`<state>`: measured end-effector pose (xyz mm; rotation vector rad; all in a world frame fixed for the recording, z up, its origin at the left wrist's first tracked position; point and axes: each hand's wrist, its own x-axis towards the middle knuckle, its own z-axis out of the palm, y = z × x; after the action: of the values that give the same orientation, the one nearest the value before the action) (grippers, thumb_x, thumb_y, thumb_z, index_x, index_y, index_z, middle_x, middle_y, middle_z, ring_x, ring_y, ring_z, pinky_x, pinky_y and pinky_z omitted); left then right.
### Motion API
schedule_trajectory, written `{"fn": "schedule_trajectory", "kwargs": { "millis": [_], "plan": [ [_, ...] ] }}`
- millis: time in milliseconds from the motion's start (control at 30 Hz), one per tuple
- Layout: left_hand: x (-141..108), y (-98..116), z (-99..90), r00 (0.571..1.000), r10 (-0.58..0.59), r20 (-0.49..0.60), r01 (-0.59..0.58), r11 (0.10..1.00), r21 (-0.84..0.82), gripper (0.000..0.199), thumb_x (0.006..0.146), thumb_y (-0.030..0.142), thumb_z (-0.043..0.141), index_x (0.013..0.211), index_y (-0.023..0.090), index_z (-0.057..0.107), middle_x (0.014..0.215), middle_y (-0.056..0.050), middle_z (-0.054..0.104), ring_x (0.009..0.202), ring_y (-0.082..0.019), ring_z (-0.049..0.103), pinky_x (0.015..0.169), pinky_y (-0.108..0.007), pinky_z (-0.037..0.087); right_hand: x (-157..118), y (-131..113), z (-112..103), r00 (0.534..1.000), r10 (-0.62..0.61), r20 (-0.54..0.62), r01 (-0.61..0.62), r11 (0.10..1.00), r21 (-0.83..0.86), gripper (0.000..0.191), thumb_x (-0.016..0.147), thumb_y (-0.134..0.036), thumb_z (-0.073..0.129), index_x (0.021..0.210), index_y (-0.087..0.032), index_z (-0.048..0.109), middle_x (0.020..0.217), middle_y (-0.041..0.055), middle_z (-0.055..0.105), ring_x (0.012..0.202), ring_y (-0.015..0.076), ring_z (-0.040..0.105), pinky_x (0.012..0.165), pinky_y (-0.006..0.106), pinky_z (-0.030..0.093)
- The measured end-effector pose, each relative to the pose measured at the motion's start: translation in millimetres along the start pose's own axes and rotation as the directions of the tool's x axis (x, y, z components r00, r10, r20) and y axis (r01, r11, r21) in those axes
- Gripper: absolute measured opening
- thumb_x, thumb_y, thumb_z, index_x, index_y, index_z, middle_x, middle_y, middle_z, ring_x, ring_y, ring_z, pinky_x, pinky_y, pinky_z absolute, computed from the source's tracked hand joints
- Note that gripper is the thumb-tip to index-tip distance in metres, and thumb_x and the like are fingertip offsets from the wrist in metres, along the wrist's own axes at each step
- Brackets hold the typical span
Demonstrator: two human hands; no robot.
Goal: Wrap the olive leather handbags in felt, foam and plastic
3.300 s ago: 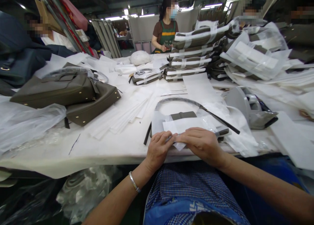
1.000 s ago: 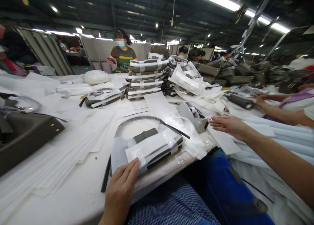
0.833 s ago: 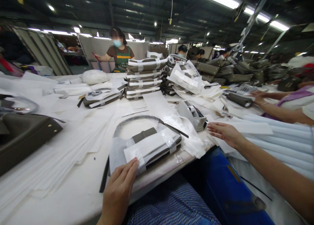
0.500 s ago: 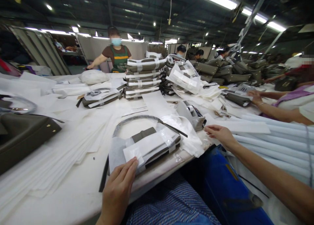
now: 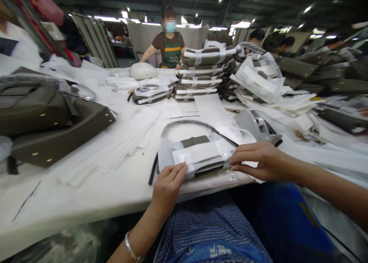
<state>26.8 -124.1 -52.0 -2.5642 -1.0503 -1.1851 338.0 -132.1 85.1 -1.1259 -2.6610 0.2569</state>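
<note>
On the table edge before me lies a dark olive handbag [image 5: 198, 141], folded flat and partly covered with white packing sheet [image 5: 201, 152] and clear tape. Its wrapped handle [image 5: 189, 122] arches up behind it. My left hand [image 5: 171, 180] rests on the bag's left front corner, fingers stretched out on the sheet. At the right end, my right hand [image 5: 258, 159] touches the bag's edge with thumb and fingertips brought together in a pinch. Whatever is between those fingertips is too small to make out.
Stacked wrapped bags [image 5: 201, 71] stand at the back, with another wrapped bag [image 5: 152, 93] left of them. Unwrapped olive bags [image 5: 60, 136] lie at left beside fanned white sheets [image 5: 115, 144]. A masked person [image 5: 171, 44] stands across the table. Below right is a blue bin [image 5: 296, 217].
My right hand has moved left from beyond the bag to its right end. My left hand stays on the bag's left corner. The view has turned left.
</note>
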Motion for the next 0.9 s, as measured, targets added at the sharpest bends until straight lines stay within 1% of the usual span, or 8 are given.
{"fn": "schedule_trajectory", "kwargs": {
  "millis": [67,167,267,333,433,500,733,900],
  "plan": [
    [0.1,0.9,0.2,1.000,-0.019,0.001,0.019,1.000,-0.010,0.028,0.095,0.013,0.056,0.122,0.015,0.062,0.122,-0.007,0.070,0.102,-0.022,0.062,0.087,-0.037,0.055,40.4,-10.4,3.4,0.988,-0.114,0.106,0.108,0.993,0.055,0.019,0.094,-0.035,0.058,0.093,-0.023,0.073,0.081,0.0029,0.072,0.072,0.0136,0.065,0.066,0.024,0.045],
    [0.9,2.4,0.6,0.999,-0.033,-0.021,0.032,0.999,-0.021,0.027,0.094,0.014,0.058,0.121,0.014,0.062,0.121,-0.007,0.070,0.102,-0.022,0.062,0.087,-0.037,0.055,93.4,-18.0,12.1,0.938,-0.249,0.243,0.234,0.968,0.091,0.017,0.091,-0.033,0.061,0.084,-0.021,0.071,0.075,0.0006,0.069,0.068,0.0121,0.062,0.062,0.023,0.040],
    [1.4,3.8,0.7,0.998,-0.052,-0.032,0.051,0.998,-0.028,0.028,0.094,0.015,0.059,0.122,0.014,0.061,0.121,-0.007,0.070,0.101,-0.021,0.062,0.087,-0.037,0.055,131.8,-19.6,22.3,0.879,-0.314,0.360,0.308,0.948,0.076,0.013,0.087,-0.029,0.064,0.080,-0.020,0.070,0.074,-0.0008,0.069,0.065,0.0112,0.059,0.058,0.023,0.034],
    [1.8,4.5,0.5,0.997,-0.061,-0.039,0.060,0.998,-0.027,0.027,0.095,0.016,0.059,0.121,0.013,0.062,0.120,-0.007,0.070,0.099,-0.021,0.062,0.086,-0.036,0.055,149.3,-20.5,28.4,0.838,-0.317,0.444,0.332,0.942,0.046,0.010,0.085,-0.029,0.066,0.080,-0.021,0.071,0.074,-0.0010,0.069,0.064,0.0114,0.058,0.056,0.023,0.030],
    [2.4,4.8,-0.1,0.996,-0.074,-0.040,0.073,0.997,-0.025,0.022,0.096,0.017,0.057,0.116,0.014,0.063,0.116,-0.007,0.071,0.097,-0.021,0.062,0.084,-0.036,0.055,166.6,-22.2,35.0,0.778,-0.264,0.571,0.331,0.944,-0.015,0.008,0.082,-0.030,0.070,0.082,-0.023,0.074,0.076,-0.0004,0.072,0.065,0.0127,0.058,0.055,0.025,0.027],
    [2.2,4.2,-0.2,0.996,-0.080,-0.029,0.079,0.996,-0.035,0.020,0.096,0.016,0.057,0.115,0.014,0.063,0.114,-0.007,0.072,0.096,-0.021,0.063,0.084,-0.035,0.055,175.0,-21.9,37.8,0.747,-0.222,0.626,0.315,0.948,-0.041,0.009,0.082,-0.031,0.071,0.086,-0.024,0.075,0.079,-0.0001,0.073,0.068,0.0136,0.060,0.056,0.025,0.027],
    [-2.0,1.8,2.8,0.994,-0.107,-0.026,0.104,0.989,-0.106,0.023,0.097,0.013,0.052,0.118,0.012,0.060,0.117,-0.007,0.070,0.100,-0.022,0.062,0.088,-0.036,0.053,199.0,-22.6,43.8,0.657,-0.122,0.744,0.286,0.953,-0.097,0.017,0.080,-0.038,0.075,0.092,-0.026,0.077,0.081,0.0001,0.075,0.069,0.0144,0.061,0.057,0.026,0.028],
    [-3.4,2.4,4.4,0.991,-0.120,-0.051,0.117,0.991,-0.069,0.017,0.096,0.015,0.055,0.111,0.015,0.062,0.116,-0.007,0.070,0.097,-0.021,0.062,0.084,-0.035,0.050,213.8,-34.2,50.1,0.608,-0.036,0.793,0.345,0.911,-0.224,0.020,0.076,-0.043,0.076,0.090,-0.028,0.079,0.078,0.0009,0.074,0.063,0.0153,0.058,0.055,0.028,0.027]
  ]
}}
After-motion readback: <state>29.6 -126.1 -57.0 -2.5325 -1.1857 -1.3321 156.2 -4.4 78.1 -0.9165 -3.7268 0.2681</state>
